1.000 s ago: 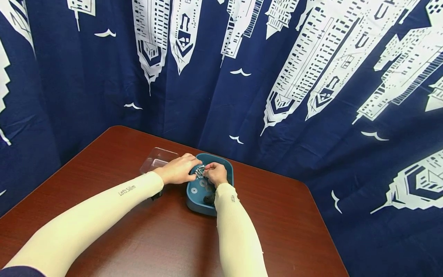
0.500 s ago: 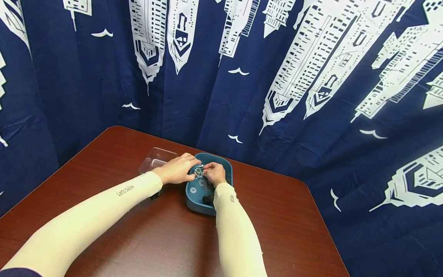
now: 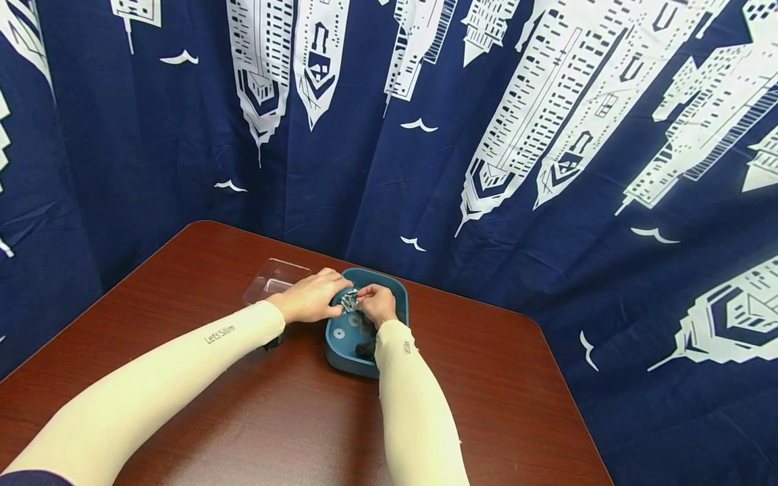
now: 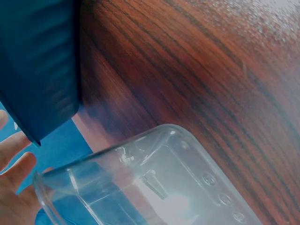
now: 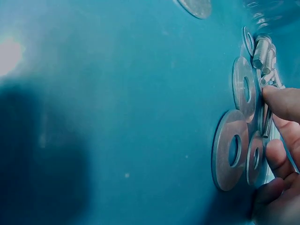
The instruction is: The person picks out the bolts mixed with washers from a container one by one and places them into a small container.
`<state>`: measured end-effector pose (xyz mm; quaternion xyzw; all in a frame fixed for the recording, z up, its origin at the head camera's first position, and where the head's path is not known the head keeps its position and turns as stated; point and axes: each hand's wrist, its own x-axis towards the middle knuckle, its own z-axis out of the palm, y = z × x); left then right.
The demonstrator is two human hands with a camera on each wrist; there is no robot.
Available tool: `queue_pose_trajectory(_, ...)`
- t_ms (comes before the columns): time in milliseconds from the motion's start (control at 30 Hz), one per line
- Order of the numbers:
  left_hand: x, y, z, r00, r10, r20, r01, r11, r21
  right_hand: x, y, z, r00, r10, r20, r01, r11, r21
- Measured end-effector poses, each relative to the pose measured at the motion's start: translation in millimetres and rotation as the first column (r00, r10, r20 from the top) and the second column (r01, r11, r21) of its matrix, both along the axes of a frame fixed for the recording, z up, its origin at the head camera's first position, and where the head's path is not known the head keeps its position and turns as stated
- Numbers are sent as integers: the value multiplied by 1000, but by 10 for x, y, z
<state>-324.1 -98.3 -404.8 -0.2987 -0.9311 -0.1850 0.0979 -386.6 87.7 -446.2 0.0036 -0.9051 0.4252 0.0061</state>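
A blue bin [image 3: 352, 365] holds silver bolts [image 3: 348, 300] and several flat washers [image 3: 338, 333]. My right hand [image 3: 378, 305] reaches down inside it, thumb and fingers curled together at the bolt pile. Seen from the right wrist, the thumb and fingers pinch a thin bolt [image 5: 267, 123] beside the large washers [image 5: 228, 150]. My left hand [image 3: 311, 298] lies over the bin's left rim, fingers loosely extended toward the bolts. In the left wrist view its fingers [image 4: 19, 169] show at the bin's edge, partly behind a clear plastic tray [image 4: 187, 164].
The clear tray [image 3: 267, 280] stands on the brown table [image 3: 292, 418] left of the bin, just behind my left wrist. A dark object [image 3: 365, 349] sits in the near end of the bin. A blue patterned curtain [image 3: 377, 175] hangs behind the table.
The head view has shifted very slightly. Both hands stay at the bin, with only slight motion of the right fingers among the bolts.
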Motion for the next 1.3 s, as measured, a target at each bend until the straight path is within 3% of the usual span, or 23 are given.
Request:
queue_pose_trajectory(233, -13, -1, -20, 1000, 1, 4, -1, 1000, 1, 24, -1, 17, 1000, 0, 3, 0, 1000, -1)
queue_pose_trajectory(733, -21, 3, -28, 1000, 4, -11, -5, 1000, -11, 32, 38, 67, 998, 32, 54, -25, 993, -115)
queue_pose_trajectory(1300, 5, 7, -4, 1000, 13, -8, -14, 999, -32, 48, 35, 119, 998, 23, 64, -14, 992, -129)
